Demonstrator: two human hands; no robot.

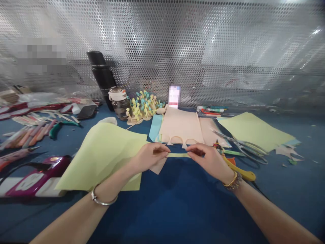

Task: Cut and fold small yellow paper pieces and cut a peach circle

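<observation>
Forearms (78,211) apart, thin strip (178,155) between hands (149,156) (212,160)

Silver bangle (104,203) circling wrist loosely behind grip of left hand (148,157), smooth band gleaming, small raised part showing on outer side. Behind grip of right hand (209,161), gold-coloured beaded bracelet (230,182) circling wrist; darker, brownish-grey bracelet (238,183) sitting just beside it, farther from grip, finer detail blurring. Both forearms (76,210) showing bare.
</observation>
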